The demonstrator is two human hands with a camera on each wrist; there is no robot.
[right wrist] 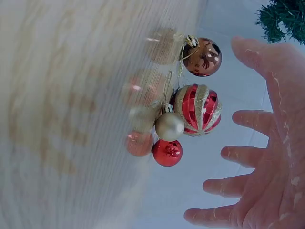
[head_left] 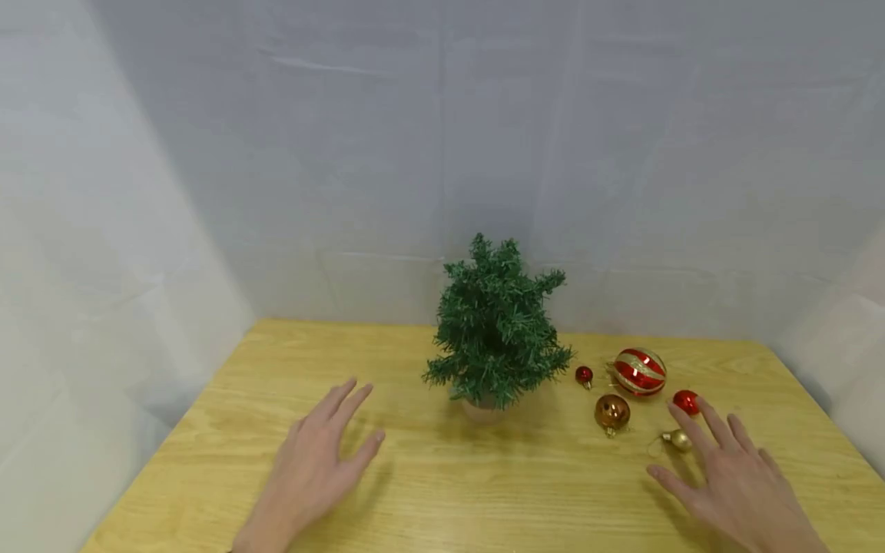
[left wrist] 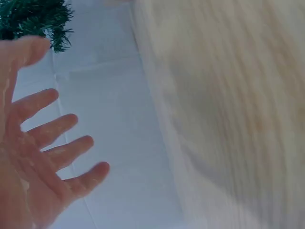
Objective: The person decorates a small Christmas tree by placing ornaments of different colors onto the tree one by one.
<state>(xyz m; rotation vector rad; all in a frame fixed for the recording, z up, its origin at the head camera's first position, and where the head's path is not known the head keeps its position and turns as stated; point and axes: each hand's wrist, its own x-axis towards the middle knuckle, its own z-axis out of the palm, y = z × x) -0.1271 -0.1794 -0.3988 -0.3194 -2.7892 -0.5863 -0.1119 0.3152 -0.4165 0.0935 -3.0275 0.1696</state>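
A light wooden table (head_left: 442,491) with a visible grain fills the lower part of the head view, its far edge running straight across and its left and right edges slanting outward toward the viewer. Behind the far edge hangs a pale grey-white cloth backdrop (head_left: 442,153), creased with faint horizontal and vertical fold lines. Similar cloth panels close in both sides, the left one brighter. The light is soft and even, casting only weak shadows on the tabletop.

Green tree (head_left: 495,338), red-and-gold striped bauble (head_left: 639,372), yellow wooden table (head_left: 442,491).
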